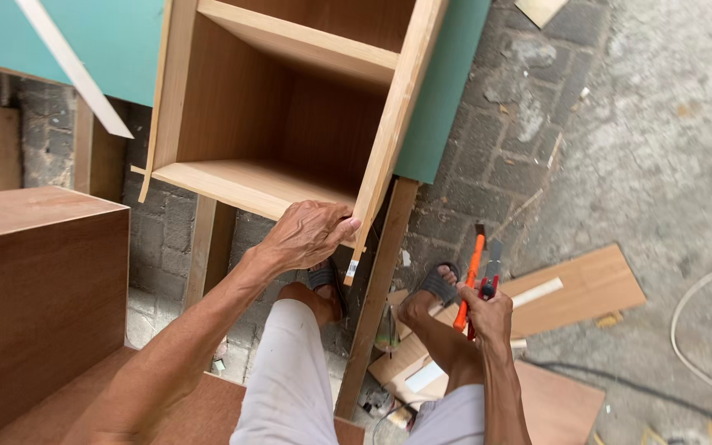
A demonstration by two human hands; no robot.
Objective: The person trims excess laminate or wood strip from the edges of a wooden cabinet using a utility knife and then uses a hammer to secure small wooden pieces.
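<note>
While the left hand (306, 235) curls over the near corner of the wooden cabinet (282, 107), its fingers wrap the front edge where the bottom panel meets the side panel, knuckles up and wrist bent, clenched on the wood. That forearm stretches long from the lower left, elbow low, reaching up and forward to the corner. The cabinet lies open toward the person, with a shelf (306, 41) across it higher in the view, and it rests on slim wooden legs (377, 297) that run down between the person's knees.

Over on the other side, the right hand (488, 313) hangs lower, beside the right knee, fist closed around an orange-handled tool (471, 276) and a pair of red-handled pliers (490, 276), both pointing up and away from the body. The arm drops almost straight from the bottom edge.

Below the hands, two feet in dark sandals (438, 284) stand on the grey paving bricks (504, 156). Plywood offcuts (587, 284) lie on the ground just beyond the right hand. A brown wooden box (35, 280) stands at the left, a teal board (100, 41) sits behind the cabinet, and a pale hose (686, 321) curves across the concrete at the far right.
</note>
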